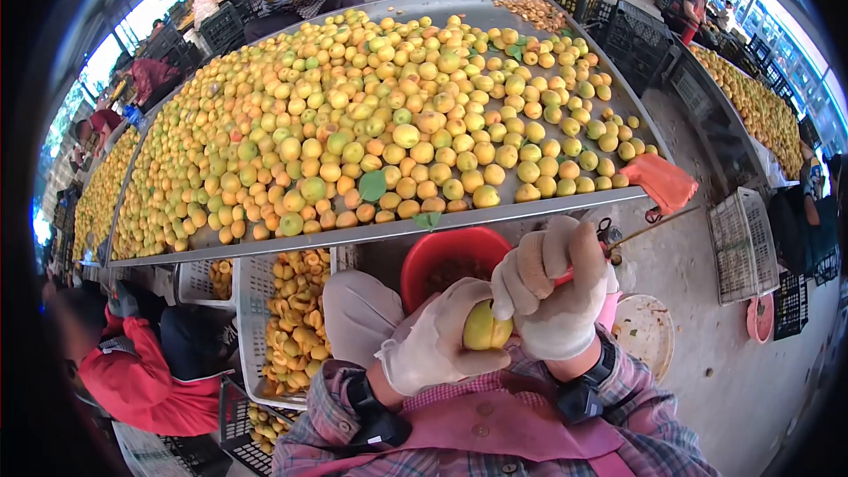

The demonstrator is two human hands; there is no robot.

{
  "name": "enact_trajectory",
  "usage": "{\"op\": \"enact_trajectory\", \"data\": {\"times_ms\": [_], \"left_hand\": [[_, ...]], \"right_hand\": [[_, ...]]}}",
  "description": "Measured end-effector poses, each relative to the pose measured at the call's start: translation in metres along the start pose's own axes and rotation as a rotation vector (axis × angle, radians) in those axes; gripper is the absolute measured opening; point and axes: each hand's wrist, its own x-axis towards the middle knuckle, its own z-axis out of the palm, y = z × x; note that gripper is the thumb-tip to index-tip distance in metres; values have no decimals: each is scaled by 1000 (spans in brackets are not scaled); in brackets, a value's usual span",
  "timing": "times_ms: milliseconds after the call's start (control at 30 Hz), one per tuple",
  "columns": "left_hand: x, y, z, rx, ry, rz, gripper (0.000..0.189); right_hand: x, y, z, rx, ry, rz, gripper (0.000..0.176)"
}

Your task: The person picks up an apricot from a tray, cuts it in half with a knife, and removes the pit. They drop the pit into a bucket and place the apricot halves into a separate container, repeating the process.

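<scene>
Both hands wear whitish gloves and meet above my lap. My left hand (442, 336) is wrapped round a yellow-green fruit (487, 327). Close beside it, my right hand (552, 287) has its fingers curled round a tool with a red handle (564, 277), mostly hidden by the glove; its fingertips are at the fruit's upper right side. Under the hands a red tub (450, 252) holds dark bits that I cannot make out. Beyond it, a metal table (389, 231) carries a great spread of yellow-orange fruits (353, 115).
A white crate (252, 327) of halved fruits stands left of my knee. At the lower left sits a person in red (150, 380). An orange-red cloth (661, 182) hangs over the table's right corner. White crates (744, 247) and a round white lid (643, 336) lie to the right.
</scene>
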Motion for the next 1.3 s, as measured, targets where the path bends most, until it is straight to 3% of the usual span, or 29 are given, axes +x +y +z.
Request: {"op": "enact_trajectory", "data": {"times_ms": [100, 200, 267, 333, 400, 500, 533, 600, 667, 800, 867, 1000, 1067, 1133, 1167, 1200, 1267, 1300], "left_hand": [[-5, -14, 4, -100, 25, 36, 63], [-11, -13, 15, -316, 53, -106, 61], [-11, -1, 23, -703, 193, -244, 54], [-11, 4, 28, -749, 233, -228, 51], [-12, 5, 32, -794, 276, -213, 49], [-15, 5, 34, -826, 312, -220, 46], [-16, 5, 33, -651, 294, -278, 41], [-13, 3, 32, -474, 271, -324, 36], [-10, -3, 34, 21, 277, -50, 30], [-9, -6, 38, 27, 279, -84, 35], [-7, -14, 40, 120, 260, -107, 39], [-13, -44, 53, -27, 277, -178, 43], [-13, -45, 54, 83, 290, -183, 51], [-6, -48, 43, 161, 237, -92, 54], [-2, -50, 38, 238, 184, 2, 57], [2, -47, 35, 242, 183, 6, 57], [8, -33, 27, -855, 96, -443, 62], [11, -25, 25, -767, 139, -375, 68]], "right_hand": [[3, 3, -3, -55, -28, 31, 46], [4, 4, 1, -123, -93, 19, 46], [3, 5, 4, -185, -114, -4, 47], [2, 6, 8, -249, -135, -24, 47], [-1, 8, 13, -124, -16, 5, 34], [-7, 12, 0, -243, -73, -57, 26], [-10, 15, 0, -243, -70, -58, 26], [-13, 21, 0, -625, 9, -242, 45], [-16, 20, -2, -650, -46, -243, 41], [-17, 26, -7, -587, -4, -284, 41], [-12, 32, -15, -713, -14, -353, 40], [-8, 42, -36, -824, 56, -260, 31], [-6, 51, -38, -782, 123, -232, 30], [-2, 56, -41, -661, 160, -378, 35], [0, 51, -38, -322, 294, -250, 40], [11, 36, -39, -90, 80, -285, 43], [17, 6, -31, -74, 403, -203, 45], [21, -8, -33, -41, 460, -222, 46]]}}
